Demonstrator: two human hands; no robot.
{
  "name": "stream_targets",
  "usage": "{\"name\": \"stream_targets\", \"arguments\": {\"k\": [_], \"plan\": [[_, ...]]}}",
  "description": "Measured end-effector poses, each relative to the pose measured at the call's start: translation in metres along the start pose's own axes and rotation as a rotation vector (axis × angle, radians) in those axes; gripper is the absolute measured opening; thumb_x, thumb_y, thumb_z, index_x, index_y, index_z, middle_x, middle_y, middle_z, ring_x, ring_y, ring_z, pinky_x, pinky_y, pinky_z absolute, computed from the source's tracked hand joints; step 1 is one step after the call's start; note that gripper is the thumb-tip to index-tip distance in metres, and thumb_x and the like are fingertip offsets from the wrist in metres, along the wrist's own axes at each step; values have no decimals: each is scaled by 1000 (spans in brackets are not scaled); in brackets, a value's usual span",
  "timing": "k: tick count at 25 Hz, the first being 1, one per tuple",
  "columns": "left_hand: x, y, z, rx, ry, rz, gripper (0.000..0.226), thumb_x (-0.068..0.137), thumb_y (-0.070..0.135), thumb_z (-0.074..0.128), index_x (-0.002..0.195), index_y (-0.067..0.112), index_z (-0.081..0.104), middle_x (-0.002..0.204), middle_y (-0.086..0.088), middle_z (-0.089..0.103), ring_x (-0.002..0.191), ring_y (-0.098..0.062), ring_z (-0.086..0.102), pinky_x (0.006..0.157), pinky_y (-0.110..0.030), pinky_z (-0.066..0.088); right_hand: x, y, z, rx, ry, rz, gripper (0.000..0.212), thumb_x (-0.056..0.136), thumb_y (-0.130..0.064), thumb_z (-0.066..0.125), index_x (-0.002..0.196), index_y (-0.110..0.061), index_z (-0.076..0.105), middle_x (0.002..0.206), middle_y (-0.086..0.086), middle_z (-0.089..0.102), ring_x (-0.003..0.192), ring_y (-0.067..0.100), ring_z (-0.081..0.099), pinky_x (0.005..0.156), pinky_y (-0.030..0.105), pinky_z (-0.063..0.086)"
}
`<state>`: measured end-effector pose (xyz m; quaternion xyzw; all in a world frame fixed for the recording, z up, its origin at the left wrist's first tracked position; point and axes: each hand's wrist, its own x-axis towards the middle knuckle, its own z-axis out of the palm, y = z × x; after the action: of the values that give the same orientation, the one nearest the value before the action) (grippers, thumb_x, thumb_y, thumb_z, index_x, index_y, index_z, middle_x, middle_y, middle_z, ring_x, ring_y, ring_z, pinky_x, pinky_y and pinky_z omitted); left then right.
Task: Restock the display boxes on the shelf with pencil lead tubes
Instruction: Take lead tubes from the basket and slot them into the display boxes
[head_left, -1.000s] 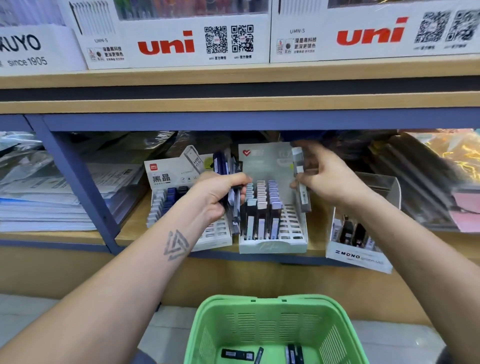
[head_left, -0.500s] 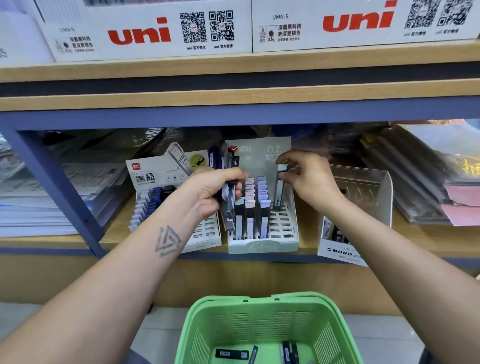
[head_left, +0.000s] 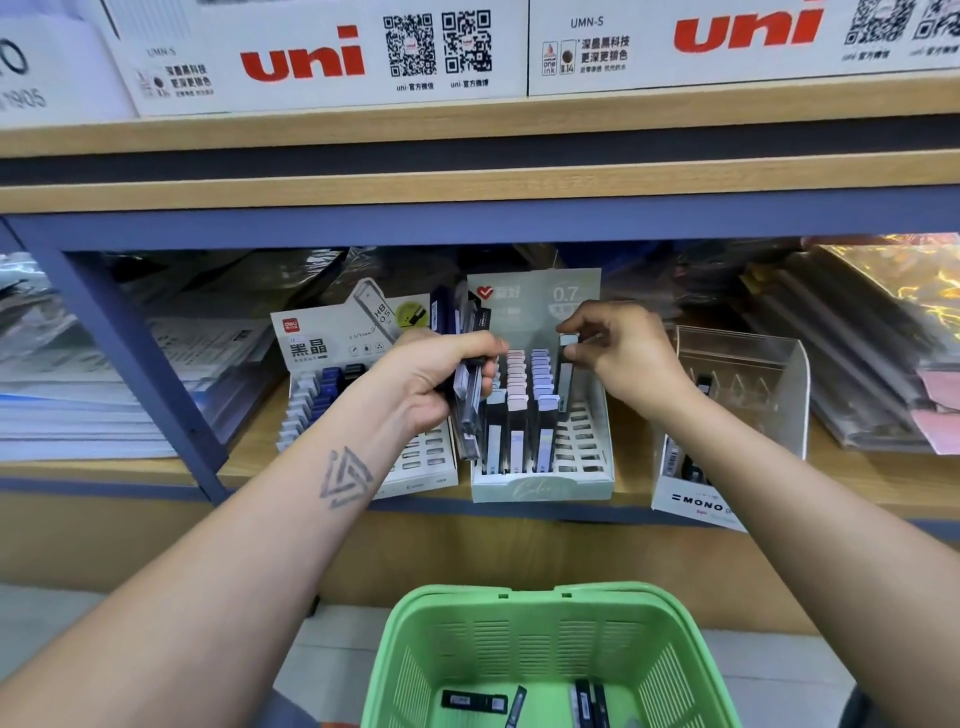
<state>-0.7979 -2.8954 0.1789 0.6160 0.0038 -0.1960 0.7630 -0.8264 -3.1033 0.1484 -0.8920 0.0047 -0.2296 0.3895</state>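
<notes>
Wooden shelf (head_left: 857, 483) with a blue frame runs across the scene, holding three display boxes side by side. Below it, near the camera, sits a green basket (head_left: 550, 613) with a few dark loose lead tubes (head_left: 474, 701) lying on its floor. On the shelf, the pale green display box (head_left: 543, 488) marked 0.7 stands in the middle, its left slots filled with tubes and its right slots mostly bare. Just left of it is a white display box (head_left: 332, 343) marked HB 0.5, and to the right a clear-walled MONO box (head_left: 696, 501). The person's left hand (head_left: 436, 379) is curled around a bundle of lead tubes (head_left: 467, 410), held upright between the white and green boxes. The right hand (head_left: 623, 353) pinches the top of a single lead tube (head_left: 565, 374) between thumb and forefinger; it stands upright in the green box's right column.
</notes>
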Motion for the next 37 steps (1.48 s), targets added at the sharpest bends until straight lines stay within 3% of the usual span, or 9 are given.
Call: {"name": "stream_targets", "arguments": {"k": [3,8,14,19,22,25,27,31,37], "plan": [[-1,0,-1,13,-4,-6,14,76,-9,76,81,-4,64,61,-13,62,50,-16,56,47,-25,51,2,5,3,5,12,5,20,89,-7,74,101,-22,73,105,-2,70,96,15,65,90,35,55],[-4,-1,-1,24,-13,-21,15,77,-10,75,79,-2,62,57,-11,60,48,-15,55,45,-24,50,2,8,11,-154,-82,1,24,97,-8,63,116,-16,76,120,2,72,115,19,63,96,23,45],[-7,-1,-3,32,-30,-23,11,79,-10,74,79,-3,64,58,-10,60,50,-15,55,47,-24,50,-4,1,4,-367,-128,-33,44,93,-4,54,127,-26,70,133,1,66,122,26,60,101,39,51],[-11,-4,-7,-3,-131,-73,13,84,-10,67,74,-2,63,66,-13,59,55,-16,56,49,-24,51,-6,-14,2,-446,-161,-33,52,89,-1,55,134,-24,64,137,3,63,121,26,60,100,37,52],[-12,-5,-9,-26,-172,-105,16,85,-13,62,76,0,59,67,-14,58,53,-16,57,47,-24,51,-5,-38,0,-110,-71,-42,37,94,-7,59,128,-19,66,118,1,70,106,16,65,90,25,50],[-14,-7,-7,-47,-191,-137,13,86,-11,63,83,1,60,70,-13,58,50,-15,57,44,-23,49,-11,-63,0,356,-189,58,17,97,-20,66,110,-11,72,92,8,76,76,14,68,67,25,54],[-14,-7,-6,-72,-205,-146,12,88,-10,60,86,2,60,71,-12,57,49,-13,56,44,-22,48,-16,-67,5,411,-237,95,17,97,-20,68,109,-9,71,88,14,76,68,15,66,60,25,52],[-16,-2,-11,-102,-231,-142,12,89,-9,56,86,2,60,72,-11,57,52,-12,56,47,-21,50,-16,-71,9,500,-278,225,22,96,-15,68,116,-4,67,90,18,73,72,20,65,56,25,50],[-24,2,-16,-23,-309,-160,9,89,-8,55,92,-1,62,75,-15,62,63,-16,61,52,-21,54,-14,-72,11,664,-307,349,21,83,-4,79,101,-5,67,76,7,71,65,16,65,54,24,48]]}}
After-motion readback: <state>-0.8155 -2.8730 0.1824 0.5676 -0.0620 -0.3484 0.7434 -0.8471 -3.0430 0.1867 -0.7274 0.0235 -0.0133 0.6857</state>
